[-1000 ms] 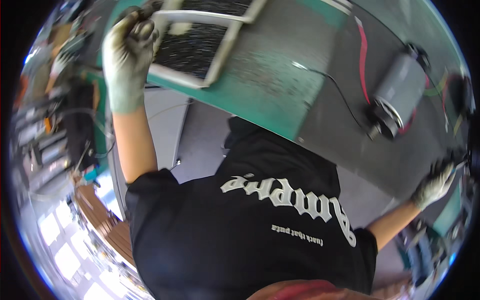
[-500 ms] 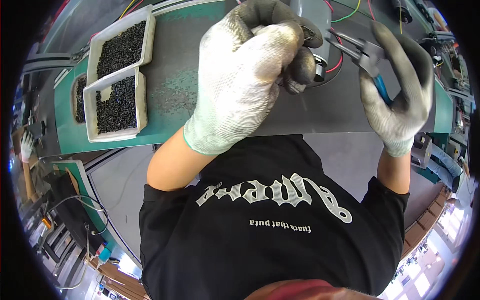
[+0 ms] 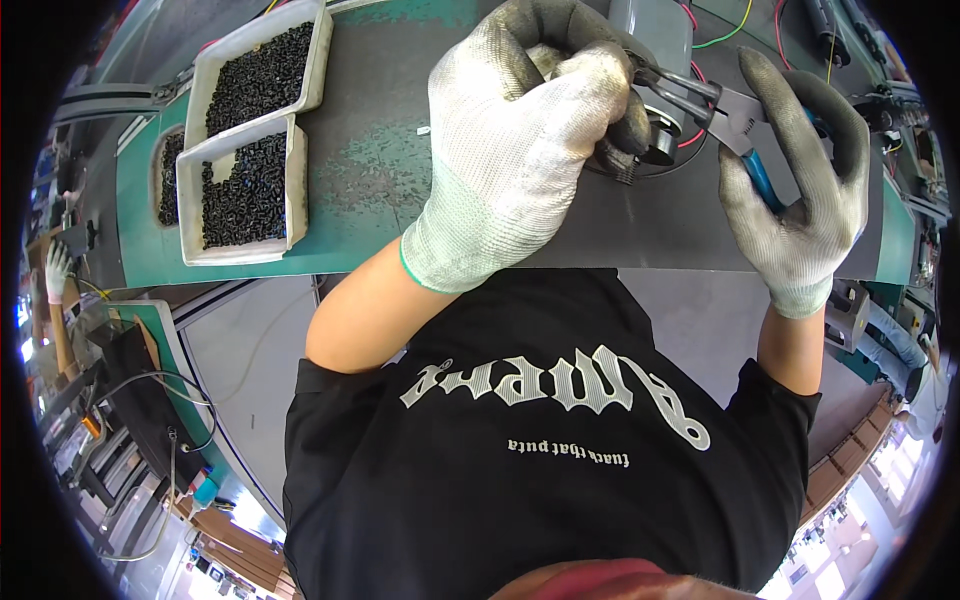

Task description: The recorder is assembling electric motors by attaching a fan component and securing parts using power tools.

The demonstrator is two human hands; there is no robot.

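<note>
Both hands wear white knit gloves with grey palms. My left hand (image 3: 520, 130) is closed around the end of a grey cylindrical motor (image 3: 655, 40) with red, green and yellow wires, holding it on the dark work mat (image 3: 640, 215). My right hand (image 3: 800, 170) grips blue-handled pliers (image 3: 735, 125). Their jaws reach left to the motor's end beside my left fingers. The motor's end is mostly hidden by my left hand.
Two white trays (image 3: 300, 150) of small black parts stand on the green bench (image 3: 140, 220) at the left, with a third dark bin (image 3: 168, 180) beside them. Cables and other gear lie at the far right. Another person's gloved hand (image 3: 55, 270) shows at the far left edge.
A second ago my left hand was at the trays and my right far off to the side. Both hands have since come together at the motor, the pliers now against its end.
</note>
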